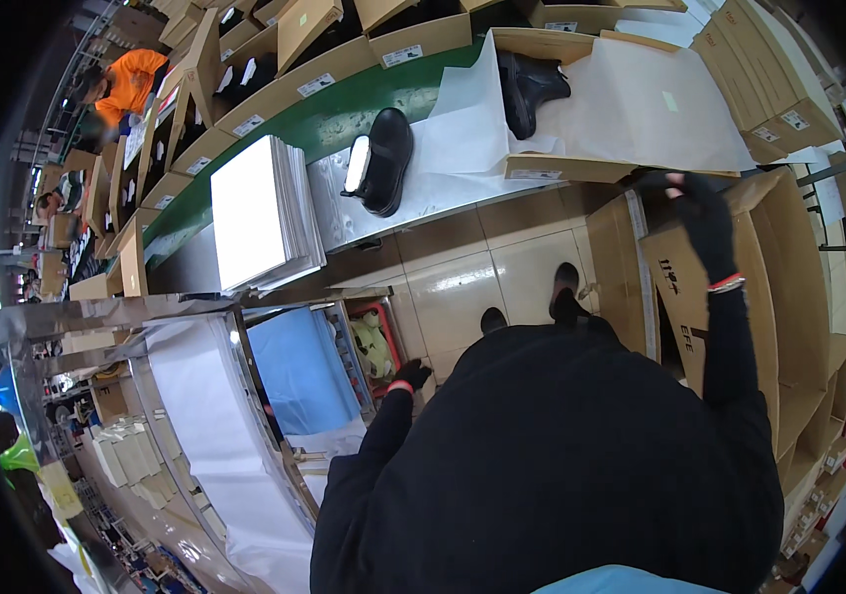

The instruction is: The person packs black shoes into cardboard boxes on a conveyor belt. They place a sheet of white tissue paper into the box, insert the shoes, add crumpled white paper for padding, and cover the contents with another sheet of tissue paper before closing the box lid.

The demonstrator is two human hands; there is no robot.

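Observation:
My left hand [411,375], in a black glove with a red band at the wrist, hangs beside a rack shelf. It holds nothing that I can see, its fingers loosely apart. My right hand [705,223], in a black glove with bare fingertips, is raised by a large cardboard carton [715,287]. Its fingers are partly stretched, with nothing visible in them. Just beyond it lies an open shoe box [566,166] with white tissue paper [641,94] spread over it. One black ankle boot [530,91] rests on the paper. Another black boot [386,163] lies on the metal bench.
A stack of white sheets [263,213] sits on the bench's left part. Open shoe boxes [324,84] line the green conveyor [339,119] behind. Closed boxes [764,79] are piled at right. A rack with blue cloth [304,366] stands left. A person in orange [131,84] is far left.

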